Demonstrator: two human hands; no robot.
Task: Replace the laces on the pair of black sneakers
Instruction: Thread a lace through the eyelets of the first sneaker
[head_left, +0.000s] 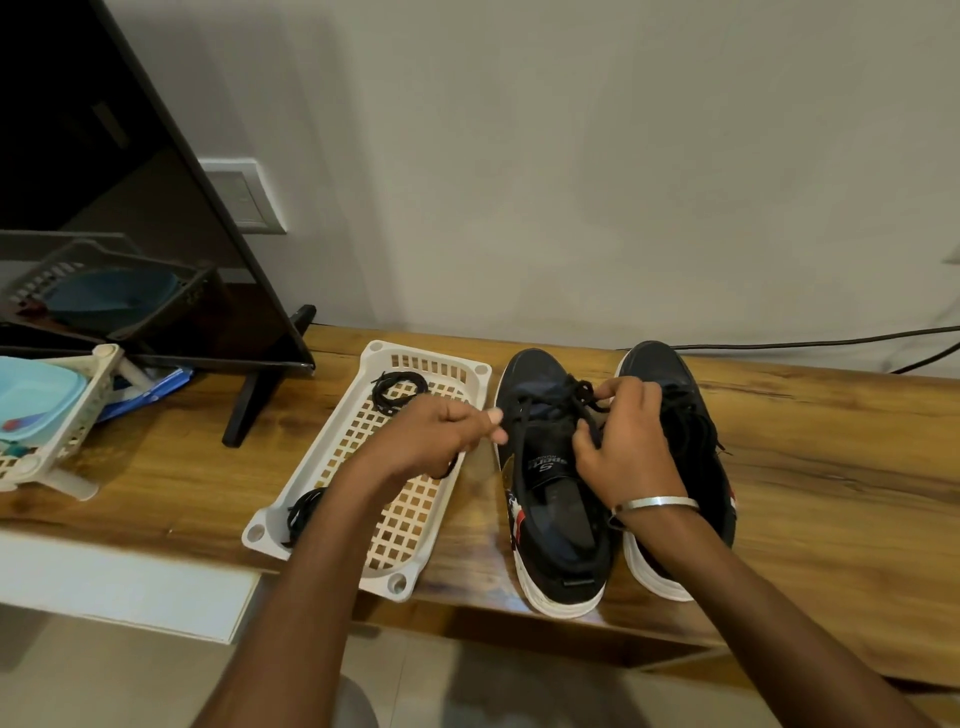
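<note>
Forearms come in from the bottom edge, both reaching to the left sneaker (550, 488) on the tabletop (831, 467). It sits heel toward the camera, toe toward the wall, long axis running straight away from the person.

Lace (540, 410) is partly threaded across the upper eyelets. Left hand (441, 431) sits just left of the shoe, grip pinched on a lace end between thumb and fingers. Right hand (623, 441) lies over the tongue, grip curled around lace at the eyelets near the toe end. Both grips are on the same lace, on either side of the shoe's axis.

My read: next move is a pull or feed across that axis, left hand drawing leftward away from the shoe, right hand steadying at the eyelet. Right hand is nearer the eyelets; left is nearer the free end.

Right sneaker (691, 415) stands touching or just right of the right hand, parallel, laced. Basket (374, 358) lies under and left of the left hand, with two lace coils (397, 389) in it.
</note>
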